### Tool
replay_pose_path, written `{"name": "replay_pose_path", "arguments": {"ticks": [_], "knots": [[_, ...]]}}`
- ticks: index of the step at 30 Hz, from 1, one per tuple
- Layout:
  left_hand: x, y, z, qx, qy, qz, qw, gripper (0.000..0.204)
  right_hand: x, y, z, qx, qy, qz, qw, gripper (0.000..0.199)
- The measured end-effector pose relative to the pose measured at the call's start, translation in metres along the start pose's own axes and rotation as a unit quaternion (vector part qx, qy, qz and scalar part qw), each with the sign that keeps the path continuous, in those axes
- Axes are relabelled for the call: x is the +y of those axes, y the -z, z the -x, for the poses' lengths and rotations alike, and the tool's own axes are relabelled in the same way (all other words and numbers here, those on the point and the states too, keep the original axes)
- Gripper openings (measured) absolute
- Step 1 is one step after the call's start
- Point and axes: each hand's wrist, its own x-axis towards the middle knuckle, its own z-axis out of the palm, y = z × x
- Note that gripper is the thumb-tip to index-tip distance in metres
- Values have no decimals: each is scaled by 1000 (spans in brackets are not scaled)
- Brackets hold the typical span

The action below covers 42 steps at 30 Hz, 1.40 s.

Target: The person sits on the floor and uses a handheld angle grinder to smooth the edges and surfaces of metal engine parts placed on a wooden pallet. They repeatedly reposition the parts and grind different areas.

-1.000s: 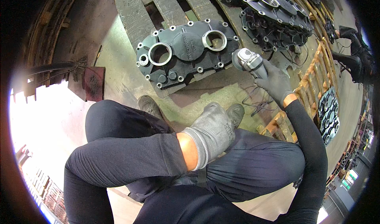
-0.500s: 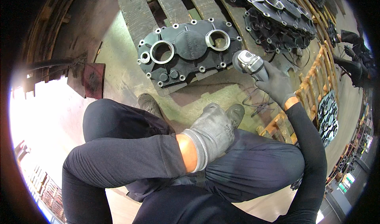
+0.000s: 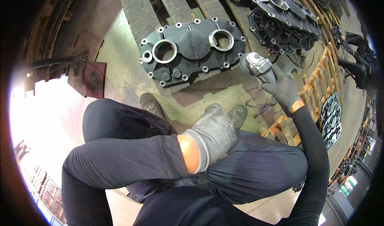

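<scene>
My right hand (image 3: 285, 91), in a dark grey glove, is closed around the body of an angle grinder (image 3: 261, 66). The grinder's metal head and disc are just off the right end of a black cast metal cover plate (image 3: 192, 43). This plate lies flat on a wooden pallet (image 3: 138, 11), with two large machined rings and several bolt holes round its rim. My left hand (image 3: 214, 132), in a light grey knitted glove, rests on my right leg near the knee. Its back faces up and its fingers are hidden.
More black cast covers (image 3: 280, 22) are stacked at the far right of the pallet. A cable (image 3: 260, 102) loops on the floor below the grinder. Wooden pallets (image 3: 316, 82) and another cover (image 3: 331, 120) are at the right, with another person (image 3: 362, 58) beyond. A reddish board (image 3: 95, 80) is at left.
My right hand has drawn the grinder slightly to the right and nearer to me, away from the cover plate's end. My left hand stays put on my leg.
</scene>
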Motion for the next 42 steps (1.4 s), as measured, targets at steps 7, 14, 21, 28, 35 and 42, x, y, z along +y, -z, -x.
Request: {"name": "replay_pose_path", "arguments": {"ticks": [7,14,21,28,35,42], "knots": [[2,-24,-6,66,-4,-20,998,16,7,-2,-7,5,12,22,1000,73],[3,-21,-7,20,20,-3,1000,16,1,1,-5,-1,13,5,1000,68],[1,-26,-7,45,16,-6,999,15,5,0,-6,2,13,24,1000,66],[1,-33,-8,55,11,-29,998,15,4,-1,-6,9,13,29,999,67],[0,-38,-13,16,12,-43,999,18,26,4,11,-2,-40,-15,999,72],[1,-32,-9,21,-10,-23,999,19,-3,12,7,2,-13,30,999,72]]}}
